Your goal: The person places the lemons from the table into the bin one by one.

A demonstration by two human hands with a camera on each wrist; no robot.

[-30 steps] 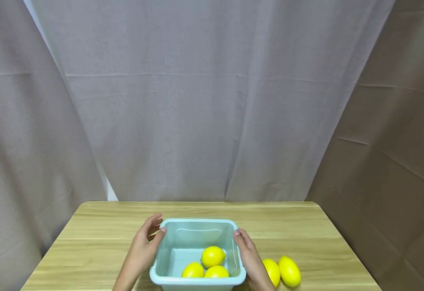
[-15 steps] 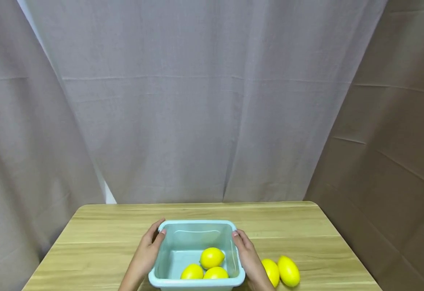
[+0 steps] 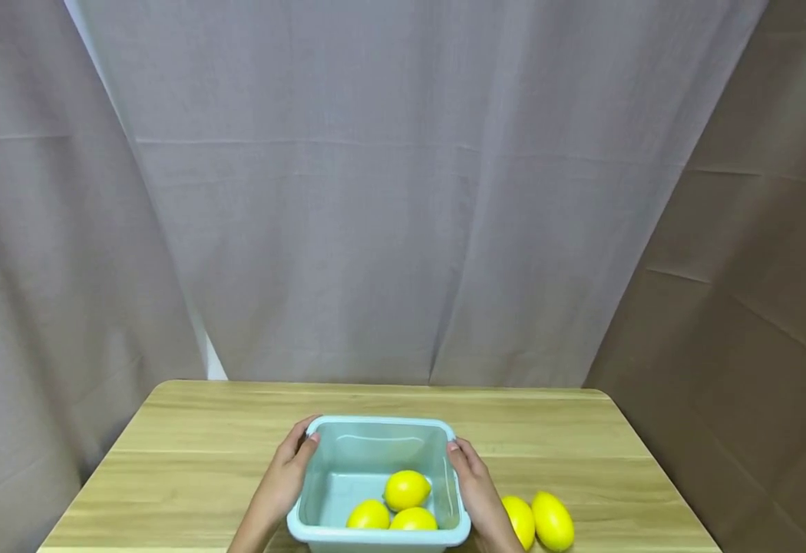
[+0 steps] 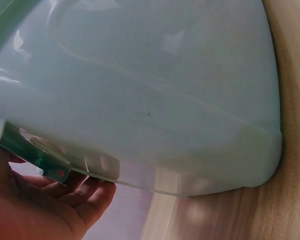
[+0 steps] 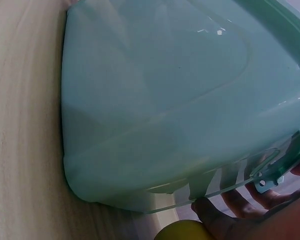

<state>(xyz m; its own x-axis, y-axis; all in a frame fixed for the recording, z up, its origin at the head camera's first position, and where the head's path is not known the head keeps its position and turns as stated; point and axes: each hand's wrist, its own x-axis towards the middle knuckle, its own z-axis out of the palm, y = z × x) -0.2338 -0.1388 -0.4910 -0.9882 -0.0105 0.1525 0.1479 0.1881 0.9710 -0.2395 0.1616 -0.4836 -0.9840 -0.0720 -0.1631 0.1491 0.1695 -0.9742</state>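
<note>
A pale blue-green plastic bin [image 3: 378,535] stands on the table, with three yellow lemons [image 3: 407,490] lying inside. My left hand [image 3: 284,472] grips its left side near the far corner, thumb on the rim and fingers around the outside. On the opposite side my right hand [image 3: 475,488] holds the rim the same way. Both wrist views show fingers curled beneath the lip, against the outer wall [image 4: 155,90]. The bin's base meets the tabletop in the right wrist view, where the bin wall [image 5: 150,110] fills most of the picture.
Two more lemons lie on the table right of the bin: one [image 3: 553,521] in full view, the other [image 3: 519,521] partly behind my right forearm. The wooden table [image 3: 189,461] has rounded far corners. Grey curtains [image 3: 348,230] hang behind it and along both sides.
My left fingers, raised off the bin's far left corner a second ago, have come in against its side. My right hand keeps its hold. The head view has shifted slightly.
</note>
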